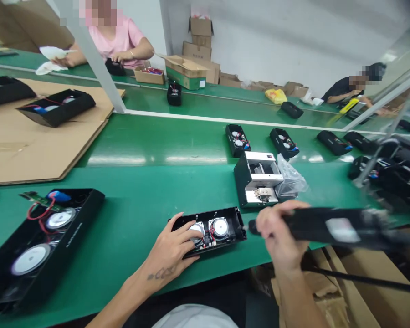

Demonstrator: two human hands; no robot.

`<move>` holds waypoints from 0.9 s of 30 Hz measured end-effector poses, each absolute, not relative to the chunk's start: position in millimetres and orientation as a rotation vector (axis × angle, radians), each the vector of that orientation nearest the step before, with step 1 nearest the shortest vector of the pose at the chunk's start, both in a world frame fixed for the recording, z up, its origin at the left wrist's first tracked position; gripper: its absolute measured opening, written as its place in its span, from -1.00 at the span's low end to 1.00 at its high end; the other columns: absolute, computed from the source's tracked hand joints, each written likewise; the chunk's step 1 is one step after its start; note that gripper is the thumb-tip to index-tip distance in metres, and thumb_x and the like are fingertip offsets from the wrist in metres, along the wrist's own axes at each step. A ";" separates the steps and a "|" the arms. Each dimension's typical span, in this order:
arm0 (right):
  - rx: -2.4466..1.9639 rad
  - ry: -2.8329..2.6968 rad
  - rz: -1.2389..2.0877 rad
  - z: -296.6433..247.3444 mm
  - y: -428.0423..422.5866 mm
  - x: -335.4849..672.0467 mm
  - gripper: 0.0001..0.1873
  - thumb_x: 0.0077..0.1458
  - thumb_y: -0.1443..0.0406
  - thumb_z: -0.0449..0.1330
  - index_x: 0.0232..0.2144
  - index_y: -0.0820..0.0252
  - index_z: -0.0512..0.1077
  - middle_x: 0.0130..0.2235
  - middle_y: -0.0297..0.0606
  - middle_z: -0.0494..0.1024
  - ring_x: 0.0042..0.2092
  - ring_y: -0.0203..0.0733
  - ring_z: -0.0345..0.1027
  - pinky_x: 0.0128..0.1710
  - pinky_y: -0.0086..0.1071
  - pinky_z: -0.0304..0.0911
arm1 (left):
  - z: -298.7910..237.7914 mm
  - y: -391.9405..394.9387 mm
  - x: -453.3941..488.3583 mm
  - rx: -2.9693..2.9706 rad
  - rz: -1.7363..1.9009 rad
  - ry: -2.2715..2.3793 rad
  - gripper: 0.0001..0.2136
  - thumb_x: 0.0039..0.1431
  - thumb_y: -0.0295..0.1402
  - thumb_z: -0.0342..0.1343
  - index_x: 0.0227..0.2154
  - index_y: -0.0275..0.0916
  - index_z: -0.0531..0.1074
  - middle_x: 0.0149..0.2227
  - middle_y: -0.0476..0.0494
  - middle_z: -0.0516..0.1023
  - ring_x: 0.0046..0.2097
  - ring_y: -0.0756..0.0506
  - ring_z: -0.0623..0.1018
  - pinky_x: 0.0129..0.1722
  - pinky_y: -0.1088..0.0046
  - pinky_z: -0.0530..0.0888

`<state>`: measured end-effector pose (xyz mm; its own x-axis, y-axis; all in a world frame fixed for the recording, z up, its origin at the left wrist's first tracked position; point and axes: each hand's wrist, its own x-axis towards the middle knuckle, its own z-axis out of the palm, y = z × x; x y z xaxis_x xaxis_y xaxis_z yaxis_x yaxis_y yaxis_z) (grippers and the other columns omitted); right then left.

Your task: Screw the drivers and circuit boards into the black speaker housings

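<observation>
A black speaker housing [233, 228] lies open side up on the green bench, two round speakers and red wires inside. My left hand [177, 239] grips its left part, fingers spread over the rim and the left speaker, thumb along the near side. In my right hand [280, 228] is a black electric screwdriver [314, 223], held level and slightly blurred. Its tip points left at the housing's right end; whether they touch I cannot tell. Just behind the housing stands a black and silver screw feeder [259, 180].
A larger-looking open housing [64, 241] sits at the near left. Cardboard [48, 150] at the far left carries more housings. Several housings [238, 140] stand on the green belt behind. A clear plastic bag [290, 177] touches the feeder. Co-workers [123, 36] sit across; cartons [372, 287] stand below right.
</observation>
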<state>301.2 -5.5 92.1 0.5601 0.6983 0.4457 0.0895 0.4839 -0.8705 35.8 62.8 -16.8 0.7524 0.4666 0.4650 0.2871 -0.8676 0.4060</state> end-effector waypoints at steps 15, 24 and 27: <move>-1.246 -0.911 0.632 83.3 27.8 371.0 -0.65 0.06 0.26 0.53 -0.29 0.10 0.40 -0.60 -0.56 0.36 -0.65 -0.34 0.22 -0.62 -0.39 0.17 | -16.5 63.6 38.5 2.635 0.767 0.608 -0.83 0.26 -0.23 0.44 -0.29 -0.15 0.59 -0.01 0.02 0.74 0.20 -0.22 0.65 0.58 0.02 -0.05; -0.760 -0.936 0.894 97.7 -18.5 251.2 -0.76 0.37 0.34 0.27 0.03 -0.04 0.41 -0.52 -0.57 0.33 -0.62 -0.38 0.15 -0.60 -0.44 0.20 | -8.6 61.4 38.1 2.682 0.595 0.601 -0.83 0.30 -0.20 0.40 -0.31 -0.16 0.61 0.01 0.00 0.72 0.17 -0.19 0.62 0.57 -0.02 -0.06; -0.713 -1.034 0.935 91.1 -7.6 225.0 -0.75 0.40 0.33 0.25 0.05 -0.08 0.38 -0.49 -0.57 0.35 -0.60 -0.37 0.21 -0.56 -0.43 0.23 | -8.7 60.6 37.6 2.685 0.585 0.607 -0.84 0.33 -0.19 0.38 -0.28 -0.15 0.61 0.02 0.00 0.71 0.17 -0.18 0.61 0.57 -0.03 -0.07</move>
